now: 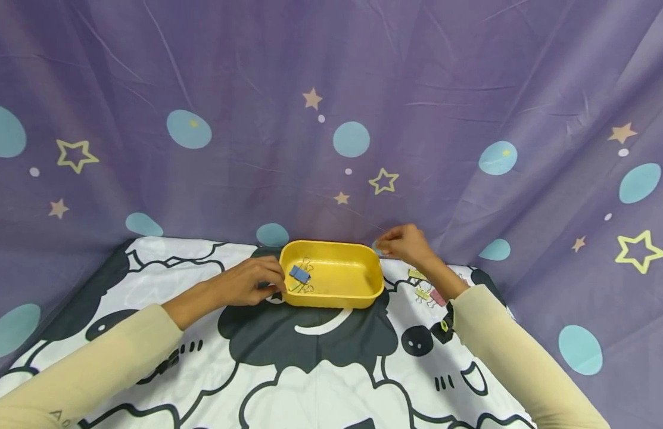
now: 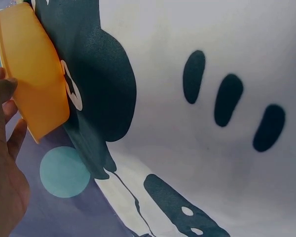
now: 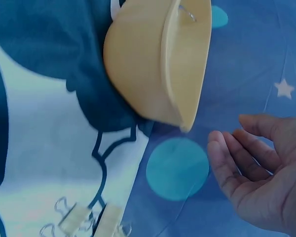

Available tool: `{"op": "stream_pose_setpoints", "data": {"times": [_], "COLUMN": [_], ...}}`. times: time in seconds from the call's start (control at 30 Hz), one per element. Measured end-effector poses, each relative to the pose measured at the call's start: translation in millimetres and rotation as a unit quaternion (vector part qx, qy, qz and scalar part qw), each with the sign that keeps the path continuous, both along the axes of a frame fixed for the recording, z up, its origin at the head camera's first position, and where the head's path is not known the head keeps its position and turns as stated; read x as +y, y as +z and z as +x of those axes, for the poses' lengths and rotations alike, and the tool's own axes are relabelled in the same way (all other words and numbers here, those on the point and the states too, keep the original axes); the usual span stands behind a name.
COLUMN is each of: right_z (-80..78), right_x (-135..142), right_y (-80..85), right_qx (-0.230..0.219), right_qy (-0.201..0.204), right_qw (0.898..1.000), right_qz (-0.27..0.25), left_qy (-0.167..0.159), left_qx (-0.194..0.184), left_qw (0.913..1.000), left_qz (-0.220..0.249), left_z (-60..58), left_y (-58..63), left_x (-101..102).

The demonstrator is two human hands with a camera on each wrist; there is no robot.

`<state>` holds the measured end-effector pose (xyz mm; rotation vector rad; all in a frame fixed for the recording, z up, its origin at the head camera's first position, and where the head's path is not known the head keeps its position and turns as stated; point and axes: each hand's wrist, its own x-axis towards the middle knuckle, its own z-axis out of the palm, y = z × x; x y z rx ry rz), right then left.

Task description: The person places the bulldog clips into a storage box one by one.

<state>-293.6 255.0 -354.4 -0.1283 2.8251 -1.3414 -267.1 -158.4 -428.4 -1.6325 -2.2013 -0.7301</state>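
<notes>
A yellow plastic tray (image 1: 336, 302) stands on the cartoon-print cloth, against the purple curtain. My left hand (image 1: 249, 280) holds its left end, the thumb against the outer wall (image 2: 42, 74) near the rim. Inside the tray at the left lies a blue binder clip (image 1: 300, 274), with wire handles of other clips around it. My right hand (image 1: 408, 244) is raised just past the tray's right end, apart from it. Its fingers (image 3: 224, 160) are loosely bent, and nothing shows between them and the thumb.
Right of the tray, partly behind my right forearm, lie yellow binder clips (image 1: 422, 294) and a pink binder clip (image 1: 437, 297). A dark object with a yellow-green spot (image 1: 444, 326) lies nearer me. The purple curtain (image 1: 245, 179) rises directly behind the tray.
</notes>
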Motion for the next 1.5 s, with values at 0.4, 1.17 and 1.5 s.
{"op": "stream_pose_setpoints", "data": {"times": [0.4,1.17,1.5], "right_z": [4.2,9.9,16.6], "right_x": [65,168,182], "right_y": [-0.8,-26.1,-35.0], "right_qx": [-0.074,-0.103,-0.139], "right_qy": [-0.016,-0.137,-0.174], "right_qw": [0.995,0.983,0.968], "right_qz": [-0.061,-0.073,-0.117], "left_qy": [0.007,0.001,0.008], "left_qx": [-0.005,0.008,0.0], "left_qw": [1.0,0.9999,1.0], "left_qz": [-0.004,0.006,0.0], "left_z": [2.4,-0.3,0.5], "left_y": [-2.3,-3.7,-2.0], "left_x": [0,-1,0]}}
